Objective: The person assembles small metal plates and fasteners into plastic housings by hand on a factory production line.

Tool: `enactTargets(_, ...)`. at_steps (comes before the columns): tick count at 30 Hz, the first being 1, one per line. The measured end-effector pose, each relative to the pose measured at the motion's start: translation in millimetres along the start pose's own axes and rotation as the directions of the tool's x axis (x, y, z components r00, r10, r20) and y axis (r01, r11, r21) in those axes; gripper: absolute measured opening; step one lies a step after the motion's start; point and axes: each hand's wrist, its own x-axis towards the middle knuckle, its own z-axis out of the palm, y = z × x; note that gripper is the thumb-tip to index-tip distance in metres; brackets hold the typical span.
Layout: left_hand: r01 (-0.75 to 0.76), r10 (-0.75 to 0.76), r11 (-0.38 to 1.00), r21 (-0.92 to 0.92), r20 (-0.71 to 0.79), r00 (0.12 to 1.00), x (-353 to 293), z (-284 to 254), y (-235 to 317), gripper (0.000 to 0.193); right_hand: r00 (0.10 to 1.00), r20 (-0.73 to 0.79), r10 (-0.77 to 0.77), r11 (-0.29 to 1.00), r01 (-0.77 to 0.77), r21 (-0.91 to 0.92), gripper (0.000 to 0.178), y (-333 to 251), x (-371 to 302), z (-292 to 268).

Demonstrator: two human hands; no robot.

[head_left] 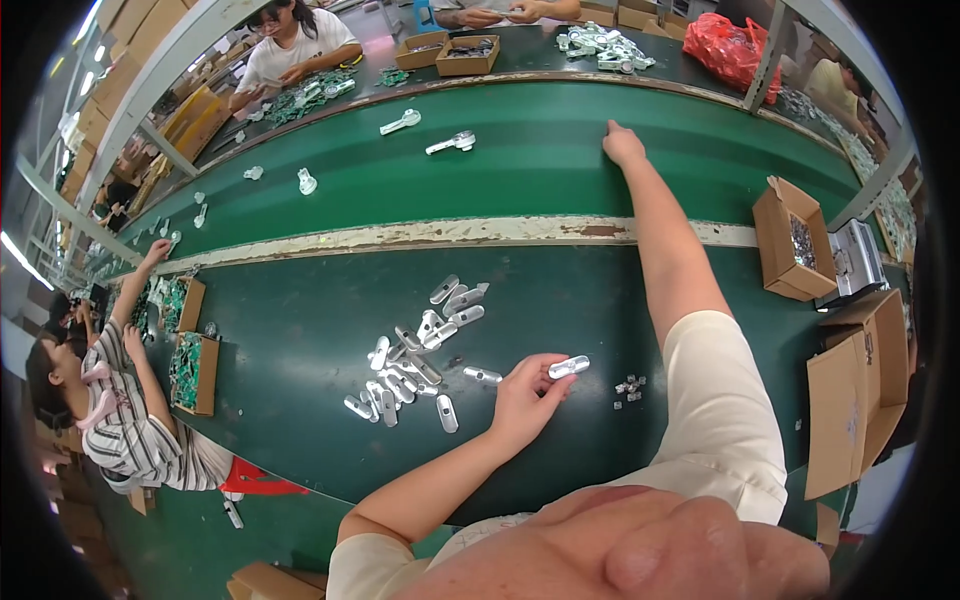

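Note:
My left hand (525, 405) pinches a silver oval casing (569, 367) between thumb and fingers, low over the dark green table (300, 330). Just left of this hand lies a single similar casing (482, 375). Farther left is a loose heap of such silver casings (400, 375), some with a dark hole in the middle. Stretched far forward, my right hand (625, 145) is over the green conveyor belt (540, 170). One finger points ahead, the others are partly hidden, and nothing shows in it. Several small clear pieces (630, 388) lie right of the held casing.
A worn pale rail (400, 235) divides table and belt. White-green parts (450, 143) ride on the belt. At right stand a carton of small parts (795, 240) and an open carton (850, 400). A co-worker in stripes (130, 425) reaches to the belt at left; others sit across it.

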Motion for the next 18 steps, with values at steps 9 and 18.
enactTargets(9,-0.021,0.02,0.999,0.035,0.01,1.0,1,-4,5,0.023,0.989,0.112,0.102,0.369,-0.142,0.918,0.025,23,31,-47)
enactTargets(18,-0.019,0.019,1.0,-0.006,0.001,1.0,-1,0,1,0.023,0.975,-0.084,-0.204,0.979,0.201,-0.044,0.021,60,-54,-29)
